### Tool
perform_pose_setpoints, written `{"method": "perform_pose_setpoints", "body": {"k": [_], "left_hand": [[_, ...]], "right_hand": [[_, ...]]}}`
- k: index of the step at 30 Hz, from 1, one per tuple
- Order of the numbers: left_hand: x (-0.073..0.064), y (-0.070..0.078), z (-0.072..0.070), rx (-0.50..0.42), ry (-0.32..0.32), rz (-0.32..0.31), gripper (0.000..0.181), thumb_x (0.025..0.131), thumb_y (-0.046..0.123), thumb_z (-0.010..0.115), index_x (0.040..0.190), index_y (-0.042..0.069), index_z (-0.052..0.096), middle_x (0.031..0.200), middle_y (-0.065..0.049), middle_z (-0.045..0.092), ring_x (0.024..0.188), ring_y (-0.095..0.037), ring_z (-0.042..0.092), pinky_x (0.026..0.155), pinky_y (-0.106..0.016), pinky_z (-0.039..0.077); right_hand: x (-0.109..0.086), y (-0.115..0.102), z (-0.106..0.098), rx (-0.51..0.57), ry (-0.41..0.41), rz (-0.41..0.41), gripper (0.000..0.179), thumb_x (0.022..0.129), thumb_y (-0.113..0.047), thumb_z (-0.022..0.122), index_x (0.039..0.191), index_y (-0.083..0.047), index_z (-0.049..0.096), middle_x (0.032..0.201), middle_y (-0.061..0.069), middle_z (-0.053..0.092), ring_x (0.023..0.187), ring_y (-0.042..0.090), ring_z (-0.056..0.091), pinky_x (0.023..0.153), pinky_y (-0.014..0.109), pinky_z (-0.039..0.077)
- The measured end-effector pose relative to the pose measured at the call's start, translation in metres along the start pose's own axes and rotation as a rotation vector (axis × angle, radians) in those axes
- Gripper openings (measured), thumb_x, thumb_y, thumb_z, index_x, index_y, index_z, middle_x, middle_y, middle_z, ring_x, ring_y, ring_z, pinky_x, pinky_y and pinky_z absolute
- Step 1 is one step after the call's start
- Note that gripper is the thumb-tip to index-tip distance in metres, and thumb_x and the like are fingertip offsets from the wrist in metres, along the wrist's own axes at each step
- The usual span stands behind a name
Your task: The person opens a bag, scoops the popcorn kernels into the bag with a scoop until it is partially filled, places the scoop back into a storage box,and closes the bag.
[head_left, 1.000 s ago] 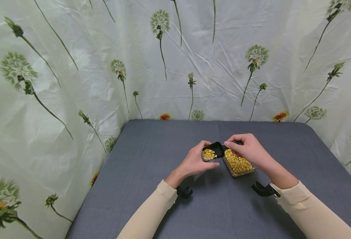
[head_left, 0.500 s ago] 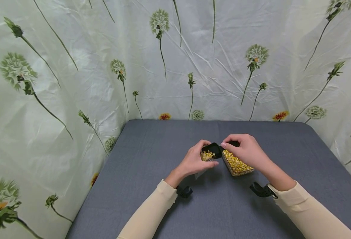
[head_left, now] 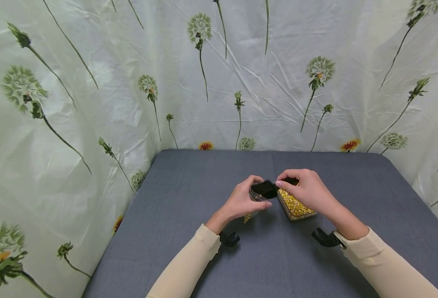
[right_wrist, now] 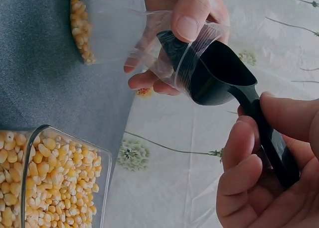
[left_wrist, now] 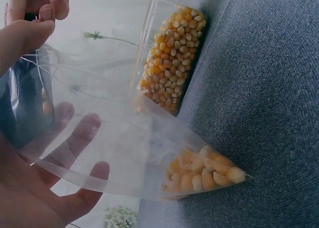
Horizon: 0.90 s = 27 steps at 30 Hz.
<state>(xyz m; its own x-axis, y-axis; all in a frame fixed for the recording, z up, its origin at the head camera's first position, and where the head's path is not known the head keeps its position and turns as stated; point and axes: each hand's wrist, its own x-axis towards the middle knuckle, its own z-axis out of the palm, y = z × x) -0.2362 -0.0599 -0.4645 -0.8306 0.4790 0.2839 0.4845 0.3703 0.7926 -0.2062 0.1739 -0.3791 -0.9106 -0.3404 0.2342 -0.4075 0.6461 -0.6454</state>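
"The right hand (head_left: 306, 188) has its thumb and curled fingers pinched on the handle (right_wrist: 271, 141) of a black scoop (right_wrist: 214, 88)."

"And the left hand (head_left: 243, 201)?"

"Thumb on one side, fingers on the other, gripping a clear plastic bag (left_wrist: 119, 151) near its mouth."

"Where's the scoop's bowl, then?"

"Inside that mouth, right between the two hands. A couple of kernels show next to it within the bag."

"Any lower down?"

"Yes, a cluster of yellow corn kernels (left_wrist: 204, 172) fills the bag's pointed corner, hanging below the left grip. I can't tell whether that tip touches the table (head_left: 189, 178)."

"What's under the right grip?"

"A clear box (left_wrist: 147, 36) of more corn (right_wrist: 62, 183), on the table, partly hidden by that hand in the head view."

"And beyond both grips?"

"A pale curtain (head_left: 111, 95) printed with flowers, behind the table. Nearer the body, cream sleeves (head_left: 187, 260) cover both forearms."
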Motion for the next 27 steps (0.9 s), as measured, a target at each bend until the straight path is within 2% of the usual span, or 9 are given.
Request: {"method": "perform_pose_setpoints", "body": {"k": [10, 19, 27], "left_hand": [[-0.0009, 0.0017, -0.0015, -0.053, -0.024, -0.062, 0.063, 0.081, 0.044, 0.085, 0.133, 0.03, 0.051, 0.123, 0.012, 0.059, 0.109, -0.007, 0.057, 0.09, -0.036, 0.048], [-0.0021, 0.0017, -0.0015, -0.057, -0.016, -0.116, 0.067, 0.08, 0.05, 0.083, 0.135, 0.032, 0.049, 0.124, 0.012, 0.058, 0.105, -0.009, 0.057, 0.086, -0.037, 0.048], [-0.0029, 0.001, 0.0015, -0.053, -0.003, -0.107, 0.068, 0.079, 0.054, 0.082, 0.134, 0.032, 0.047, 0.121, 0.012, 0.057, 0.101, -0.009, 0.058, 0.082, -0.035, 0.049]], "right_hand": [[-0.0033, -0.001, -0.0046, -0.002, -0.005, 0.001, 0.014, 0.097, -0.026, 0.071, 0.106, -0.018, 0.078, 0.104, -0.001, 0.073, 0.087, 0.016, 0.065, 0.069, 0.036, 0.053], [-0.0053, -0.0038, -0.0077, -0.03, -0.019, -0.017, 0.013, 0.095, -0.022, 0.074, 0.107, -0.02, 0.079, 0.104, -0.002, 0.073, 0.087, 0.015, 0.065, 0.067, 0.034, 0.053], [-0.0071, -0.0082, -0.0065, -0.071, 0.013, -0.064, 0.013, 0.095, -0.02, 0.074, 0.106, -0.02, 0.079, 0.102, -0.004, 0.072, 0.085, 0.013, 0.065, 0.067, 0.033, 0.053]]}}
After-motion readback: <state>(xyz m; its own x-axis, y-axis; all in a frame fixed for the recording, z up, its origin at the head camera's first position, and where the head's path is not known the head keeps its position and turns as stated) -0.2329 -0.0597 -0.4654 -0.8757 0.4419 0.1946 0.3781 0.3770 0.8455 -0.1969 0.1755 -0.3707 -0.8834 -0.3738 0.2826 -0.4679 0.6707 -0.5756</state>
